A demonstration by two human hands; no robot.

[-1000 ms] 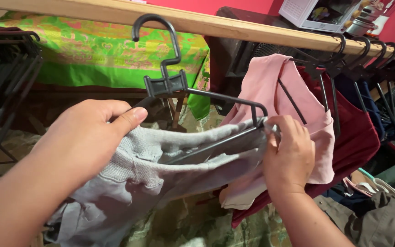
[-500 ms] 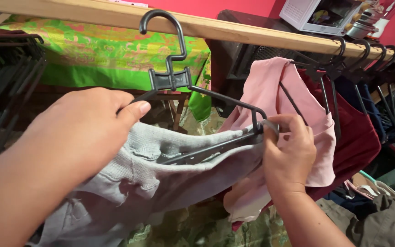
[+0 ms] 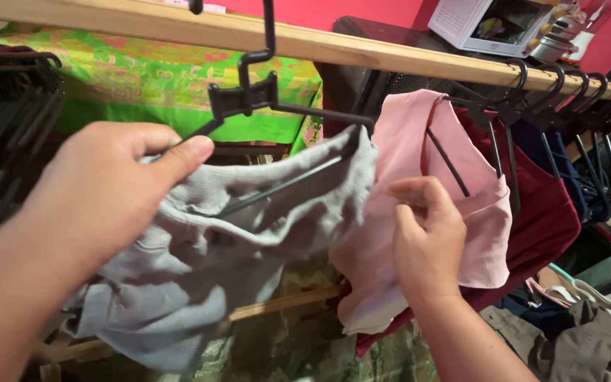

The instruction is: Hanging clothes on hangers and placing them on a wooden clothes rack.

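My left hand grips the left arm of a black plastic hanger together with a grey knitted garment draped over it. The hanger is raised so that its hook reaches past the wooden rail at the top of the view. The garment covers the hanger's right end. My right hand hovers just right of the grey cloth, fingers loosely curled, holding nothing, in front of a pink top that hangs on the rail.
A dark red garment and several black hangers hang to the right. More black hangers crowd the left. A green patterned cloth lies behind the rail. A white appliance stands at the top right, with loose clothes piled below.
The hanger with the grey garment has gone up and left, its hook now over the rail. My right hand has let go of the hanger's right end and dropped away.
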